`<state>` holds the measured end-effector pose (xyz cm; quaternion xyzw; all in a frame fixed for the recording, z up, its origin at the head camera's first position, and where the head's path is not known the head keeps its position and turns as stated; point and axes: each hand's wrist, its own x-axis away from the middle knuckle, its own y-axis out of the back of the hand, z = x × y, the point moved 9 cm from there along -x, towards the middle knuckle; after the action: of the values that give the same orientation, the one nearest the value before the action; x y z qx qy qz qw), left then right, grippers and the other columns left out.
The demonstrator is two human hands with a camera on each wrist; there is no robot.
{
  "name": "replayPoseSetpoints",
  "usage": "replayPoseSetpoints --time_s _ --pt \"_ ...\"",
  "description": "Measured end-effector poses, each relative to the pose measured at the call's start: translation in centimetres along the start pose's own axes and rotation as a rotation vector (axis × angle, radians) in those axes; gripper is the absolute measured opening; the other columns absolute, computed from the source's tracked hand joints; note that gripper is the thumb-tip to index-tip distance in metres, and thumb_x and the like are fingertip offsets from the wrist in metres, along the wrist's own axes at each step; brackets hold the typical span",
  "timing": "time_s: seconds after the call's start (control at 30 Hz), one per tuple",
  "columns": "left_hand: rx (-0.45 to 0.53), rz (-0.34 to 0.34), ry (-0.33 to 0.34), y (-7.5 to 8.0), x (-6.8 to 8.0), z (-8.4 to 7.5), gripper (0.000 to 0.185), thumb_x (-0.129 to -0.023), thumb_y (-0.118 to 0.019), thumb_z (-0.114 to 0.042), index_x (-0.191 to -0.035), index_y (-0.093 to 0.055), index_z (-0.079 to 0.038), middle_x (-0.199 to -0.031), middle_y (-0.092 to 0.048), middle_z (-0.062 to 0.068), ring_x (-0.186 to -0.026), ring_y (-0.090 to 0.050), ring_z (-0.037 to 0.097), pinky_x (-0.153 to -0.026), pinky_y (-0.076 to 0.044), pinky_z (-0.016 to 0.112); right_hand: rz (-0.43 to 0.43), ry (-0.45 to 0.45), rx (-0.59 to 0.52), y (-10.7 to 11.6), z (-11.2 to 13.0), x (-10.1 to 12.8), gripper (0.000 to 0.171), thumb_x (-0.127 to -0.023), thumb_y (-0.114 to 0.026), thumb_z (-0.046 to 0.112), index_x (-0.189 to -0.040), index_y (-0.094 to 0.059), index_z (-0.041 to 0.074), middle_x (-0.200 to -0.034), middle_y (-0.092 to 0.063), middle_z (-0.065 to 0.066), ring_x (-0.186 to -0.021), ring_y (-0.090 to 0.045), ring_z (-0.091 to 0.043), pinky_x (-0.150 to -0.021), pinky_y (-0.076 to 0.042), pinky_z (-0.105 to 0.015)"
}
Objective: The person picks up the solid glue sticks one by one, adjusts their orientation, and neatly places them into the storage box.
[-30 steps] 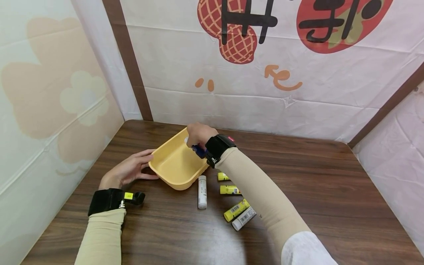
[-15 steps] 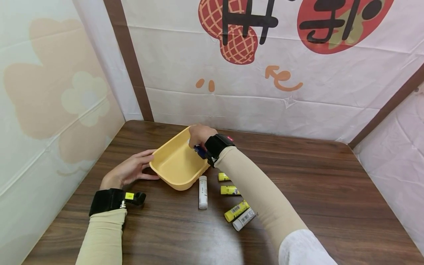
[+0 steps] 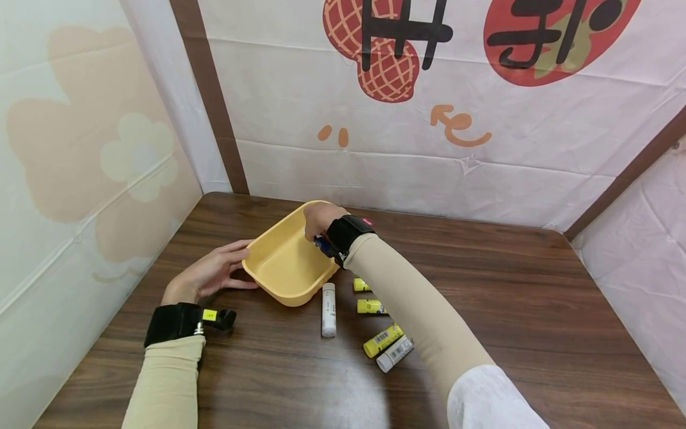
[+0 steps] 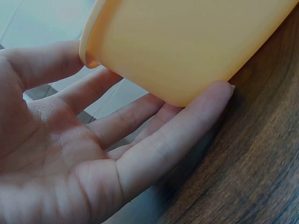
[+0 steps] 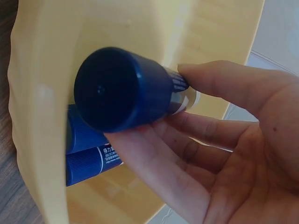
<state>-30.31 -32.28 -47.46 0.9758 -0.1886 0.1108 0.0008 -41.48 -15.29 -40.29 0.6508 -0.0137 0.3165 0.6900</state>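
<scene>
A yellow tray (image 3: 284, 268) is tilted on the table (image 3: 482, 286), its 9 o'clock side raised and propped on the left hand (image 3: 206, 275). That hand is spread nearly flat, fingers (image 4: 177, 135) straight and slipped beneath the tray's outer wall (image 4: 196, 42), palm turned up; nothing is clasped, the tray is only touched and propped. The right hand (image 3: 317, 217) is held over the tray's 1 o'clock corner, and a blue-capped glue stick (image 5: 126, 95) is pinched there between thumb and fingertips, the grip narrow, the other fingers loosely bent behind it. The stick's cap end is turned toward the wrist camera, and its body is held just inside the tray. A second blue stick (image 5: 86, 154) is seen lying in the tray, just below the held one and against the wall. On the table at 5 o'clock of the tray a white stick (image 3: 328, 310) is laid close to the tray's edge, with three yellow sticks (image 3: 382, 341) and another white stick (image 3: 394, 354) near the right forearm.
</scene>
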Motion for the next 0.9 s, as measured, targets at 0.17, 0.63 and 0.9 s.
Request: replayPoseSetpoints --time_s 0.17,0.63,0.9 --pt "0.003 -0.004 0.004 0.0 0.1 -0.2 0.063 -0.112 -0.044 -0.033 -0.164 -0.020 -0.006 -0.144 -0.048 -0.002 -0.121 -0.062 0.007 -0.098 -0.061 0.050 0.022 0.010 0.023 -0.2 0.3 -0.6 0.017 -0.093 -0.060 0.010 -0.077 -0.054 0.013 -0.071 -0.047 0.001 -0.062 -0.044 -0.014 -0.053 -0.036 -0.025" --pt "-0.003 -0.008 0.005 0.0 0.2 0.0 0.062 -0.113 -0.043 -0.033 -0.164 -0.021 -0.007 -0.144 -0.049 -0.002 -0.121 -0.062 0.008 -0.099 -0.061 0.049 0.006 0.067 0.114 -0.2 1.3 -0.6 0.023 -0.090 -0.062 0.009 -0.072 -0.050 0.015 -0.070 -0.042 0.004 -0.063 -0.043 -0.013 -0.053 -0.035 -0.022" --pt "-0.001 -0.008 -0.001 0.0 0.2 0.0 0.061 -0.113 -0.043 -0.033 -0.164 -0.023 -0.007 -0.143 -0.050 -0.004 -0.120 -0.062 0.008 -0.098 -0.061 0.049 -0.017 0.075 0.151 -0.1 1.5 -0.4 0.023 -0.090 -0.064 0.009 -0.071 -0.051 0.015 -0.067 -0.042 0.005 -0.062 -0.042 -0.012 -0.052 -0.034 -0.022"
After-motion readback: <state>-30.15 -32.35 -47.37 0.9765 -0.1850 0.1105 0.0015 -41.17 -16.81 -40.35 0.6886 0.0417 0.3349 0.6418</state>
